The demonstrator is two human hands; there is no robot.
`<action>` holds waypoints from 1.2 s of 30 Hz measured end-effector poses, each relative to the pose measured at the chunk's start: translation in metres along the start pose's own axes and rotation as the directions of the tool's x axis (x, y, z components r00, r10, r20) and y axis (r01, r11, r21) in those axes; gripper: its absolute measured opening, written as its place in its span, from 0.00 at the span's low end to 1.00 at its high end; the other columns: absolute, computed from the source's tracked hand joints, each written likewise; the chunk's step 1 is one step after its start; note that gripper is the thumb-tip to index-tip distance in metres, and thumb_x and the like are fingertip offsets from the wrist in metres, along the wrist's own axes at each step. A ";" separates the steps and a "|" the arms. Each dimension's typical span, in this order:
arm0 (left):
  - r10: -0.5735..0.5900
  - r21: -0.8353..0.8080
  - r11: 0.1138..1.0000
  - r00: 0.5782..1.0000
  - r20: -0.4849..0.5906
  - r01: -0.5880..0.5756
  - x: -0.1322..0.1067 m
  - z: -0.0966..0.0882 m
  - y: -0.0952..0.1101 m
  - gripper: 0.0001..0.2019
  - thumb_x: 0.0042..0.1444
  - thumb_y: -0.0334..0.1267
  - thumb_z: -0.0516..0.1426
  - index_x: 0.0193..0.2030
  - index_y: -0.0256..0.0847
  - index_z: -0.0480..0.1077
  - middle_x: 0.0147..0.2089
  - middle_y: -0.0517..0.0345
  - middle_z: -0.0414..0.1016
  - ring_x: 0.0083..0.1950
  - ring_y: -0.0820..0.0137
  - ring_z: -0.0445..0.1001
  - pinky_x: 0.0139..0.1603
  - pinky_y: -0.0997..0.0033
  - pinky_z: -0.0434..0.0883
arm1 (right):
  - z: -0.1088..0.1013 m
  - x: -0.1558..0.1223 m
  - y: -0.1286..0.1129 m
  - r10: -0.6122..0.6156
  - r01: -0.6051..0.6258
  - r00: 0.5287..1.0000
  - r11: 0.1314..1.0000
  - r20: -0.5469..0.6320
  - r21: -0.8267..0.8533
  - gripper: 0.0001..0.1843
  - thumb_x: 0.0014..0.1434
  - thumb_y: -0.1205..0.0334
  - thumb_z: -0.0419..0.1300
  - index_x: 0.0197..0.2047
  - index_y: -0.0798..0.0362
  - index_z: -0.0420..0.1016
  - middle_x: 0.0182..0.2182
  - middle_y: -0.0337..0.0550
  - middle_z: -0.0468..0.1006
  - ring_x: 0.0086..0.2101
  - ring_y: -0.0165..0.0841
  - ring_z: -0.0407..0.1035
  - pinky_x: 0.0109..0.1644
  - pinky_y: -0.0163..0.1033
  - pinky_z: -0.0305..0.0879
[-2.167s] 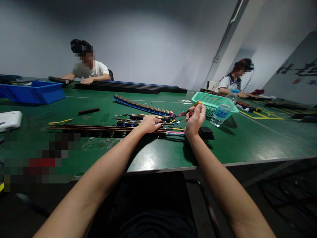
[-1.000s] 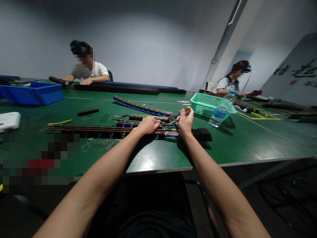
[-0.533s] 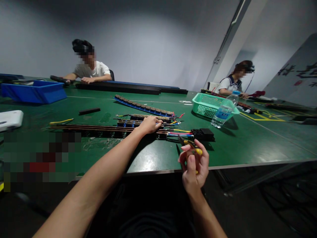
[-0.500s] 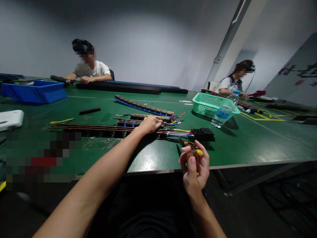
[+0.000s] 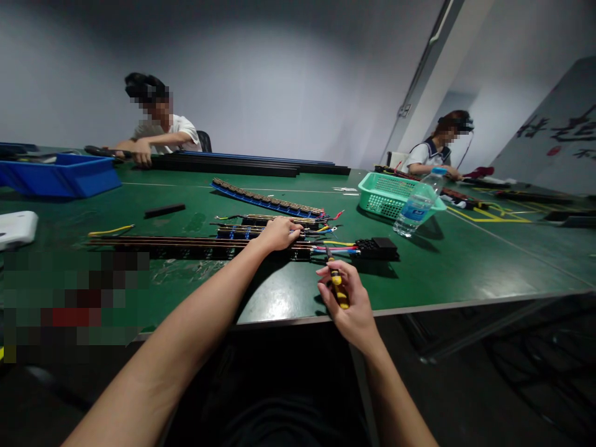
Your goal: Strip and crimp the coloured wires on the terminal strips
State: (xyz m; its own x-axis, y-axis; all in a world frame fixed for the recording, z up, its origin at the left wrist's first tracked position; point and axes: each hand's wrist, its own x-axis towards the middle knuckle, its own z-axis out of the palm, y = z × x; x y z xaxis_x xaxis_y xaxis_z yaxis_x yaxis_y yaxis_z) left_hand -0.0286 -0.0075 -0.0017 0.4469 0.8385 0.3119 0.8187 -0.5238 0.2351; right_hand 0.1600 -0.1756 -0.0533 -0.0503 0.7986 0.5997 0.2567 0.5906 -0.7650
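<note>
My left hand (image 5: pixel 280 233) is closed over the long black rail with copper strips (image 5: pixel 186 241) and the shorter strips beside it; its fingertips are partly hidden. In my right hand (image 5: pixel 351 304) are pliers with yellow-and-black handles (image 5: pixel 338 285). Their dark tip points up at the coloured wires (image 5: pixel 334 249) at the rail's right end. Those wires run into a black connector block (image 5: pixel 378 248). Behind my left hand lies a short blue-and-black strip (image 5: pixel 235 232). Farther back, a curved blue strip (image 5: pixel 270 197) with metal contacts lies at a slant.
A green basket (image 5: pixel 372 202) and a water bottle (image 5: pixel 414 208) stand to the right. At the left are a blue bin (image 5: pixel 88 177), a short black bar (image 5: pixel 164 210) and a white device (image 5: pixel 16 228). Two people sit across the table (image 5: pixel 488 261), near long black rails (image 5: pixel 233 166).
My right hand has moved left with the pliers and turned, bringing their tip up to the wires. My left hand stays on the strips. The person at far left has shifted their hands.
</note>
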 end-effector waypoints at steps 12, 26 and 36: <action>-0.005 0.074 0.997 1.000 0.018 0.004 0.000 -0.001 0.001 0.18 0.66 0.42 0.52 0.56 0.50 0.79 0.60 0.52 0.77 0.62 0.55 0.73 0.59 0.61 0.70 | 0.005 0.006 0.002 -0.237 0.366 0.927 0.736 0.290 -0.569 0.27 0.61 0.75 0.49 0.58 0.50 0.77 0.23 0.40 0.75 0.23 0.32 0.70 0.29 0.35 0.62; 0.025 0.058 0.998 0.999 0.026 -0.027 0.000 -0.002 -0.001 0.18 0.66 0.43 0.52 0.56 0.50 0.79 0.59 0.53 0.78 0.60 0.56 0.74 0.61 0.60 0.69 | 0.001 0.013 -0.010 0.092 -0.058 0.985 0.974 0.147 -0.218 0.18 0.58 0.57 0.65 0.48 0.47 0.64 0.33 0.37 0.73 0.31 0.31 0.69 0.37 0.35 0.65; 0.036 0.074 0.997 0.999 0.024 -0.038 0.000 -0.003 0.002 0.18 0.67 0.43 0.52 0.57 0.48 0.78 0.60 0.51 0.77 0.61 0.55 0.74 0.61 0.60 0.69 | 0.014 0.033 -0.012 0.520 -0.275 0.835 0.676 -0.178 0.683 0.29 0.52 0.35 0.67 0.34 0.47 0.57 0.18 0.24 0.61 0.20 0.23 0.59 0.29 0.31 0.63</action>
State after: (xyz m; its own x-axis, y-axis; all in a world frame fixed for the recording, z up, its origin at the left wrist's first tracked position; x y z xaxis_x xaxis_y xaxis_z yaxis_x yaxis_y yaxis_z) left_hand -0.0285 -0.0091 0.0014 0.4847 0.8225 0.2976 0.8257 -0.5426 0.1545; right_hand 0.1415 -0.1551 -0.0274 0.2637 0.9537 0.1446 -0.4722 0.2583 -0.8428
